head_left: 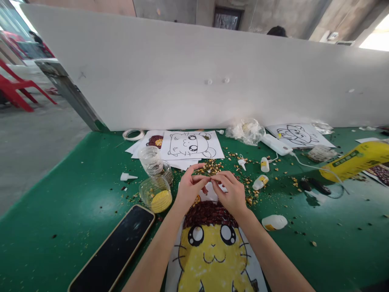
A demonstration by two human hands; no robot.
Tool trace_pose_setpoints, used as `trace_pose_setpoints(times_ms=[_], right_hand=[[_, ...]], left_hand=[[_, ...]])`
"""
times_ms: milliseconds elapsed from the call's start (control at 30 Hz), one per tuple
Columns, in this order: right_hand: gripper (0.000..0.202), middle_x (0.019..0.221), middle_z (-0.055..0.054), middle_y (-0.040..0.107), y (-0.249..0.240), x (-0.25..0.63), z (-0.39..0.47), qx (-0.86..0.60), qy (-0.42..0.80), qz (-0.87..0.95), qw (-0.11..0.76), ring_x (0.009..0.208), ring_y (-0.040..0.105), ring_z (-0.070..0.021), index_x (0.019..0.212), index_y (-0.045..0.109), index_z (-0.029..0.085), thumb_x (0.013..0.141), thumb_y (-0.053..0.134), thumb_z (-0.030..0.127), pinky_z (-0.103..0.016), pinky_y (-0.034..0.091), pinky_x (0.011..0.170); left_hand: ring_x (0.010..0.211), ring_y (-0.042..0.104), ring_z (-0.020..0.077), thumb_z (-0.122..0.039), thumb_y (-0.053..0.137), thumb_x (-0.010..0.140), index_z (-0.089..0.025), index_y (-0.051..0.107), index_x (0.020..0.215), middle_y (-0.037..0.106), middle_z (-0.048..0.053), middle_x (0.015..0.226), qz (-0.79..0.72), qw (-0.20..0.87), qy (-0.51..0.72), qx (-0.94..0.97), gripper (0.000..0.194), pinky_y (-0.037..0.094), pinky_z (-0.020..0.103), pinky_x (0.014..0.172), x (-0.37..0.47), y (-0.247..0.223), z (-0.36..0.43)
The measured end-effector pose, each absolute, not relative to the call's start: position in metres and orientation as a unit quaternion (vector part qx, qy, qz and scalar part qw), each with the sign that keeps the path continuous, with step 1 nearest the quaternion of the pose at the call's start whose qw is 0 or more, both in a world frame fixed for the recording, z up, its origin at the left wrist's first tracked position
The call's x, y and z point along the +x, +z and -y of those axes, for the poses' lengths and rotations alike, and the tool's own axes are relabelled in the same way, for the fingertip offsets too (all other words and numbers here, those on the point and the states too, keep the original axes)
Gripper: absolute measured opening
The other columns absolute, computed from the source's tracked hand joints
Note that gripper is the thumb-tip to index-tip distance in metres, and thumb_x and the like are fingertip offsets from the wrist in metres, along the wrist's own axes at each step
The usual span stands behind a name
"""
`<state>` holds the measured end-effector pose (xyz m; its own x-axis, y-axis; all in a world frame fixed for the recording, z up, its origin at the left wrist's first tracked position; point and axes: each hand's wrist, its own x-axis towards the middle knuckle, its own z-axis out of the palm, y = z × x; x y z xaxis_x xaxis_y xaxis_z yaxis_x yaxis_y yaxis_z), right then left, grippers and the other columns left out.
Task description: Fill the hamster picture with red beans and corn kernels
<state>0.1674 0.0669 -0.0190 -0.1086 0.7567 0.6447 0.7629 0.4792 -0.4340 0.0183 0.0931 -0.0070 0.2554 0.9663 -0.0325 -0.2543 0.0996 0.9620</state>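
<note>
Meeting tip to tip, left hand [191, 185] and right hand [231, 191] hover over the picture [213, 247], near centre of worktop [54, 211]; can't tell if gripping anything. Picture probably light, bendy; beans [209, 213] could shed. Hold bare edges.

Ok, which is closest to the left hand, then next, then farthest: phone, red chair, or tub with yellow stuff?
In the head view, from the left hand:
1. Tub with yellow stuff: just left.
2. Phone: lower left, on the table.
3. Red chair: far left, off the table.
</note>
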Motion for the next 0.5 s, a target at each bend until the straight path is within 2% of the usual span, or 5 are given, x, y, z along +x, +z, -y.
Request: trace_pose_setpoints(times_ms=[167, 333, 500], right_hand=[[0.012, 0.087, -0.004, 0.064, -0.0163, 0.1661, -0.0668, -0.521, 0.011, 0.724, 0.452, 0.072, 0.06, -0.0133, 0.086, 0.063, 0.022, 0.085, 0.051, 0.02, -0.025, 0.048, 0.064], [0.011, 0.082, -0.003, 0.061, -0.0127, 0.1653, -0.0658, -0.524, 0.055, 0.702, 0.48, 0.063, 0.055, -0.0106, 0.083, 0.061, 0.021, 0.084, 0.051, 0.018, -0.023, 0.046, 0.058], [0.01, 0.081, -0.002, 0.059, -0.012, 0.1649, -0.066, -0.526, 0.086, 0.699, 0.476, 0.064, 0.054, -0.0107, 0.08, 0.06, 0.02, 0.082, 0.051, 0.016, -0.022, 0.046, 0.058]], left_hand=[[0.048, 0.057, 0.0101, -0.031, 0.07, 0.071, -0.017, 0.049, 0.119, 0.072, 0.003, 0.078, -0.369, 0.655, 0.474, 0.459, 0.054, 0.049, 0.025, 0.055, 0.0203, -0.0076, -0.0922], [0.054, 0.057, 0.0102, -0.032, 0.069, 0.07, -0.014, 0.067, 0.088, 0.068, 0.003, 0.073, -0.383, 0.621, 0.464, 0.503, 0.025, 0.047, 0.023, 0.057, 0.0245, -0.0096, -0.0917], [0.057, 0.058, 0.0124, -0.031, 0.067, 0.072, -0.016, 0.07, 0.082, 0.066, 0.002, 0.069, -0.404, 0.563, 0.467, 0.549, 0.018, 0.047, 0.023, 0.055, 0.0252, -0.0101, -0.0897]])
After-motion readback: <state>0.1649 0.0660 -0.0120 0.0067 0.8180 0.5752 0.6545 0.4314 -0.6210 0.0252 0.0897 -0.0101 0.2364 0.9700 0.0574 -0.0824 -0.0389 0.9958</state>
